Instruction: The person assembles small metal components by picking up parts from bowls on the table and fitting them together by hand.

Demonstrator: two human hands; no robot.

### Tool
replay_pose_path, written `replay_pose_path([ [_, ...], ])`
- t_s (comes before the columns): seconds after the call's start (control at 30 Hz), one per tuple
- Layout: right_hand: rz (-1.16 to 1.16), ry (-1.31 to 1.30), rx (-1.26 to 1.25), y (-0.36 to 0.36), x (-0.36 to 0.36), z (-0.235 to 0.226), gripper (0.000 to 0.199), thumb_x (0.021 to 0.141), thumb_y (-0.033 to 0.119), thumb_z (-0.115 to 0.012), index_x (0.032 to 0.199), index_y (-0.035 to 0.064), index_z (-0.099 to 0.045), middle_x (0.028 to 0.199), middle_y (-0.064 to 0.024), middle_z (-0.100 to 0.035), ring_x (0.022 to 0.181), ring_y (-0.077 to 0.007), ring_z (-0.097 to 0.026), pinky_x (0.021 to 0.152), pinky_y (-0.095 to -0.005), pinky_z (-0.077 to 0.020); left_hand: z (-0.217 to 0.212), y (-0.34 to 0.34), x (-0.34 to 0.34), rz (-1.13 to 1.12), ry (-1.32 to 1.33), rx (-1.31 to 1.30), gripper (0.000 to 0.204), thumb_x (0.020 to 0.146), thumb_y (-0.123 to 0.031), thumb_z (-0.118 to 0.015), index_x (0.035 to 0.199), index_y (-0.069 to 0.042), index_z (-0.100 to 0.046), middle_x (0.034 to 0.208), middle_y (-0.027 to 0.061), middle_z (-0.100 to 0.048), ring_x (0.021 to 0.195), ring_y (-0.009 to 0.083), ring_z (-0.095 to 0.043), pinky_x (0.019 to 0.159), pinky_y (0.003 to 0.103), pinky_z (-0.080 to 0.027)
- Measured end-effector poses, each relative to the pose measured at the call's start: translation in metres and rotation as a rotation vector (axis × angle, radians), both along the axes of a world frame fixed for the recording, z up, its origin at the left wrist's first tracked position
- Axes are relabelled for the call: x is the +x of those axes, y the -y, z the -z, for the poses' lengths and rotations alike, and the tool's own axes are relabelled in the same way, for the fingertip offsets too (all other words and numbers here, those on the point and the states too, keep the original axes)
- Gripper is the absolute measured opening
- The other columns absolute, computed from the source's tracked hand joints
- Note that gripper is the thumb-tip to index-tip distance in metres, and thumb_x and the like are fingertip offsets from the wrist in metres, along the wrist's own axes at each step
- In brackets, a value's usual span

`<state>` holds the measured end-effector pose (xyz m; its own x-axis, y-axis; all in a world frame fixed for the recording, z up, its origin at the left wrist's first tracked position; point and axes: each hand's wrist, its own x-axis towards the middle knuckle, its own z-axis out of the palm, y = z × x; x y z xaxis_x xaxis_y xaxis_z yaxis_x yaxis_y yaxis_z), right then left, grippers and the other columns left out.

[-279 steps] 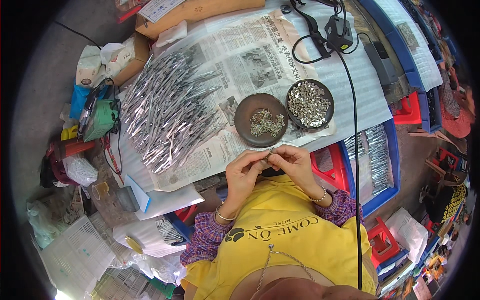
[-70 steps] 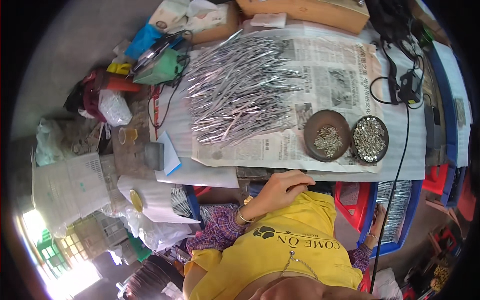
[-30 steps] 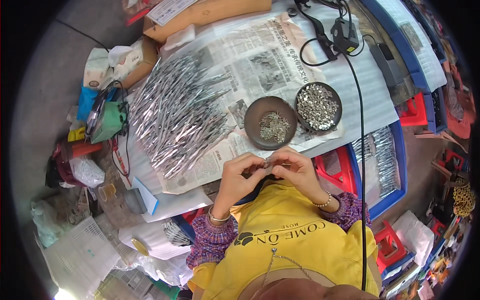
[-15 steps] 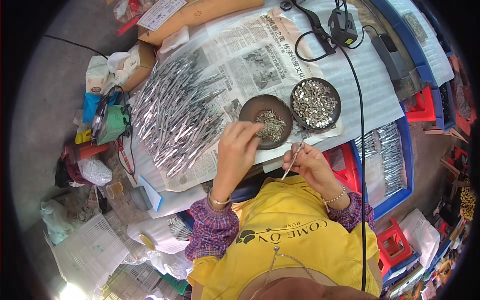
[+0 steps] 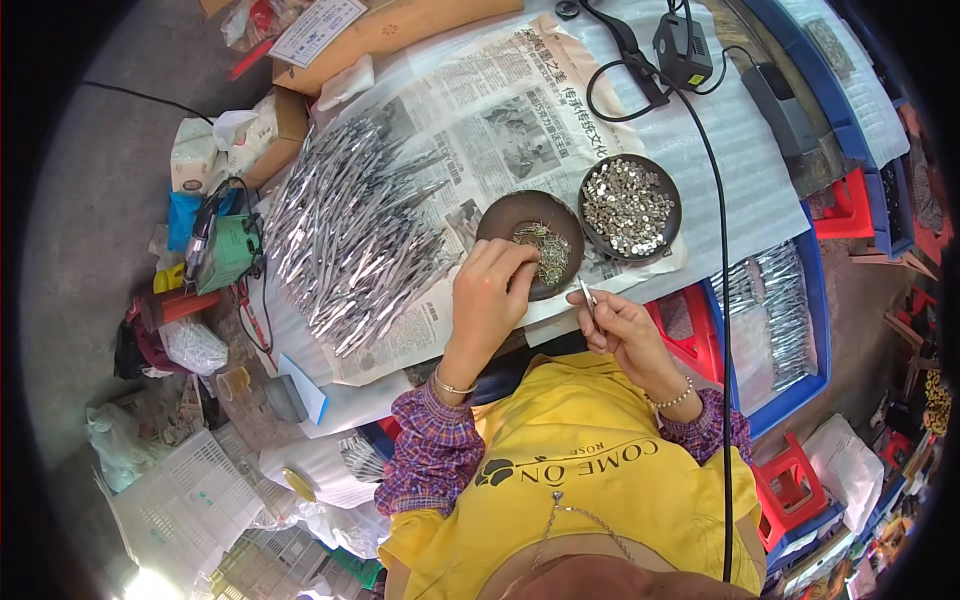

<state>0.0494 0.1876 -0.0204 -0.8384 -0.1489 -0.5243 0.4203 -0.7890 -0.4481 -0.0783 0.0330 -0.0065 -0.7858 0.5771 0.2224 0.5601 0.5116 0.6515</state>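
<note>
At the near left rim of the brown bowl [image 5: 499, 217], we see the left hand [image 5: 488, 295], its bent fingers drawn together over the small metal pins [image 5: 548, 243] inside; whether they grip one, we cannot tell. Off the bowl's near right side, we find the right hand [image 5: 630, 335] pinching a slim silver piece [image 5: 587, 297] between thumb and fingers. Right of the bowl we note a dark dish [image 5: 590, 234] of silver discs [image 5: 627, 205]; left of it, long silver strips [image 5: 350, 230] heaped on newspaper [image 5: 430, 110].
</note>
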Motion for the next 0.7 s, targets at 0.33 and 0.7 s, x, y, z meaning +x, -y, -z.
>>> replay_pose_path([
  [0.33,-0.028,-0.088,0.19,0.007,-0.002,-0.003,0.031,0.092,0.014,-0.048,0.117,-0.0043,-0.052,0.078,-0.002,-0.056,0.06,-0.0058,-0.045,0.056,-0.0173,-0.036,-0.004,0.009,0.0,-0.075,0.275,0.261,0.012,0.071,0.002,-0.065,0.082,-0.002,-0.065,0.076,0.0087,-0.063,0.066,0.0196,-0.06,0.06,0.027,-0.046],
  [0.7,-0.052,-0.087,0.004,0.015,-0.004,-0.001,0.031,0.094,0.012,-0.045,0.122,-0.0006,-0.05,0.083,-0.0019,-0.054,0.062,-0.0056,-0.045,0.056,-0.0172,-0.0377,-0.005,0.021,0.018,-0.063,0.976,0.617,0.013,0.076,0.009,-0.063,0.088,0.004,-0.062,0.085,0.0073,-0.064,0.08,0.0121,-0.061,0.075,0.024,-0.049],
])
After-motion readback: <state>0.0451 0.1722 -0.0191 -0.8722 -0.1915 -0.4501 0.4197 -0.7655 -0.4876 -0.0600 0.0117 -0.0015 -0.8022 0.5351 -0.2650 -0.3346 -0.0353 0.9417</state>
